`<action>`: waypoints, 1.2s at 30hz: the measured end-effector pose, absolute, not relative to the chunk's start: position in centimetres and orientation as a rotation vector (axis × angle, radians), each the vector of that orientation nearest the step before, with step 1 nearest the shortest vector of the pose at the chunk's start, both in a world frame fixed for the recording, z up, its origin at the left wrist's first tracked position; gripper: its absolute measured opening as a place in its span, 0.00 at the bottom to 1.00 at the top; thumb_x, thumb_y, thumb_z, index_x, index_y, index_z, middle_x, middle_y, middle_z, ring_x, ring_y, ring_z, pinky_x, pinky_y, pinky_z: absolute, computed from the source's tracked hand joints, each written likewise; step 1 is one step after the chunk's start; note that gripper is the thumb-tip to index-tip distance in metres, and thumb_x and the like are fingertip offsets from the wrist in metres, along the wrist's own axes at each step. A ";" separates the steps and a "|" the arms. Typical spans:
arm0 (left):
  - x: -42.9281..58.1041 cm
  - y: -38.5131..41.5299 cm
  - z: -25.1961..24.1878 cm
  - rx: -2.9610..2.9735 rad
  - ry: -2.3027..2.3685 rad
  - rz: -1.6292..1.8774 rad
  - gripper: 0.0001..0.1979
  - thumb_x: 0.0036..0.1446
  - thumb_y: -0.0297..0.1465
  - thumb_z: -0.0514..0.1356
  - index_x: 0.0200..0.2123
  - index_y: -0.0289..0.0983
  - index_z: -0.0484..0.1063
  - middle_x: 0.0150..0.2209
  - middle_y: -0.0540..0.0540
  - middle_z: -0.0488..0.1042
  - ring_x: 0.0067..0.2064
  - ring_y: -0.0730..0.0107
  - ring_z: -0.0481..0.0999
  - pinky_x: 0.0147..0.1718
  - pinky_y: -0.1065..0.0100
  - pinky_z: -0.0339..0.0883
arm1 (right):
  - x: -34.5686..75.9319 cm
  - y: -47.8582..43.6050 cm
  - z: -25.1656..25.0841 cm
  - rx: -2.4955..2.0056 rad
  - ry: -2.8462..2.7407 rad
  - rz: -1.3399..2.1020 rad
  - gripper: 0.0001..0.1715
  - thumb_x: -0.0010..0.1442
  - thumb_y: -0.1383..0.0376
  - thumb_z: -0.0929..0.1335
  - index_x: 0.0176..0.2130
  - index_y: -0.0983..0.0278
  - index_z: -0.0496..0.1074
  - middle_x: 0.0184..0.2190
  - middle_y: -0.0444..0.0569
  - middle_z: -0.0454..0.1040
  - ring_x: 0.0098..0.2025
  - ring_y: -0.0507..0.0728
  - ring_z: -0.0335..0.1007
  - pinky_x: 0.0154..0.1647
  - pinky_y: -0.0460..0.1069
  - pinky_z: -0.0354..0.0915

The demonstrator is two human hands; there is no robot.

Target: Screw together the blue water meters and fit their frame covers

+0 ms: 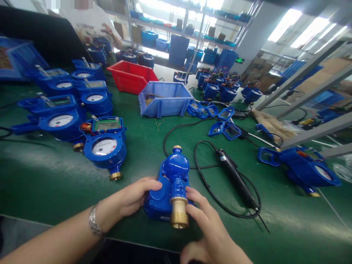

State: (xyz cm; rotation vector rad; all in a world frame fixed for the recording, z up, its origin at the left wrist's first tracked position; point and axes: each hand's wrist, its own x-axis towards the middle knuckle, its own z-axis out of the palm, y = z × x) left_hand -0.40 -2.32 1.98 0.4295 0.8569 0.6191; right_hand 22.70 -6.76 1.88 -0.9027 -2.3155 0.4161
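the blue meter (176, 167) lies pipe-side up on the green table (143, 143) between the left hand (134, 197), pinching its edge, and the right hand (207, 218), fingers spread, so lopsided pressure could tip it.

A meter (176, 165) is between the left grip (136, 196) and right grip (207, 214). Other meters (106, 148) sit left, a screwdriver (237, 179) right, bins (175, 106) beyond.

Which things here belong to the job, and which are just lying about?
Likely part of the job:
- blue meter, left hand holding, right hand touching
- black corded screwdriver
- blue bin with small brass-coloured pieces

Seemingly just lying about:
- red bin
- tan cloth
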 end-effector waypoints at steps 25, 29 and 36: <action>-0.7 -1.1 1.6 0.501 0.761 0.605 0.33 0.43 0.37 0.68 0.51 0.30 0.64 0.48 0.36 0.75 0.48 0.53 0.74 0.51 0.57 0.63 | 19.7 -0.6 6.8 -0.746 -2.526 -0.164 0.16 0.66 0.70 0.56 0.40 0.71 0.70 0.39 0.58 0.77 0.35 0.56 0.73 0.34 0.49 0.67; -0.7 -1.0 1.5 0.511 0.700 0.604 0.34 0.44 0.41 0.68 0.52 0.31 0.64 0.48 0.36 0.74 0.50 0.54 0.73 0.52 0.57 0.62 | 19.5 0.2 7.6 -0.734 -2.604 -0.208 0.17 0.66 0.69 0.56 0.39 0.70 0.71 0.38 0.56 0.78 0.31 0.56 0.72 0.30 0.48 0.66; -1.0 0.1 1.3 0.511 0.729 0.586 0.29 0.46 0.40 0.66 0.50 0.31 0.68 0.43 0.39 0.77 0.47 0.54 0.74 0.50 0.57 0.63 | 16.3 1.1 8.1 -0.849 -2.691 -0.032 0.16 0.63 0.70 0.57 0.38 0.70 0.71 0.36 0.58 0.76 0.27 0.58 0.71 0.24 0.52 0.67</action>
